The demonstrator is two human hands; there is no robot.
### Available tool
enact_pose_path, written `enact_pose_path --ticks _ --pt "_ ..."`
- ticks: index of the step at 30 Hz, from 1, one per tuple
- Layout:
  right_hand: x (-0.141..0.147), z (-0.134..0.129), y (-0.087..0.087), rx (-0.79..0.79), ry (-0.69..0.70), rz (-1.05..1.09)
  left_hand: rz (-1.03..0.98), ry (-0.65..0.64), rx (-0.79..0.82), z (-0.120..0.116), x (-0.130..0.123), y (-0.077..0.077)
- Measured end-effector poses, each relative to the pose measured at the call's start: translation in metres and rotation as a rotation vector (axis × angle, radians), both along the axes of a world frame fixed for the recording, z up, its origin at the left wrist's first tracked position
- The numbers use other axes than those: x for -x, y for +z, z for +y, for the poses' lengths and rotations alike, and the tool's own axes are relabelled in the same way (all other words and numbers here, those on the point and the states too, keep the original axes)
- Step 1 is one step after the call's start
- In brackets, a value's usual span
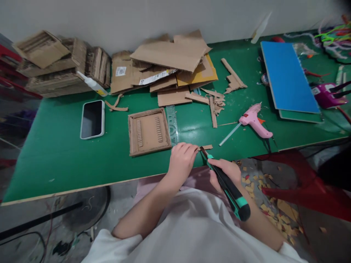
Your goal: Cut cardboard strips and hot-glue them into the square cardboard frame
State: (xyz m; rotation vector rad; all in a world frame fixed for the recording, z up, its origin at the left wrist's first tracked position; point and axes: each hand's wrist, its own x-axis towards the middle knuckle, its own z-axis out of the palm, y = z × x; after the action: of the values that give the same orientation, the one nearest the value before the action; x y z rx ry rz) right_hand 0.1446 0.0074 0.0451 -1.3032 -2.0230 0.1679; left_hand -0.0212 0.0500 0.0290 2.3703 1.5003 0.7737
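Observation:
My right hand is wrapped round a black and green utility knife, its blade touching a thin cardboard strip near the table's front edge. The fingers of my left hand are pressed together on the strip's left end, which they hide. Just left of that hand lies a square cardboard frame with two ridged strips inside. A clear ruler rests along the frame's right side.
On the green table are a phone, a pink glue gun, cardboard scraps and a blue board. Stacked cardboard frames, a glue bottle and cardboard sheets line the back. A red stool stands below right.

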Motion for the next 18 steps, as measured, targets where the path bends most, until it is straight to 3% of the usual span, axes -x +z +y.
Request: enact_pose_path --ticks 18 --pt "0.0057 0.0055 0.0036 -0.012 0.105 0.012 0.014 0.069 0.000 0.0005 -0.0004 -0.0037"
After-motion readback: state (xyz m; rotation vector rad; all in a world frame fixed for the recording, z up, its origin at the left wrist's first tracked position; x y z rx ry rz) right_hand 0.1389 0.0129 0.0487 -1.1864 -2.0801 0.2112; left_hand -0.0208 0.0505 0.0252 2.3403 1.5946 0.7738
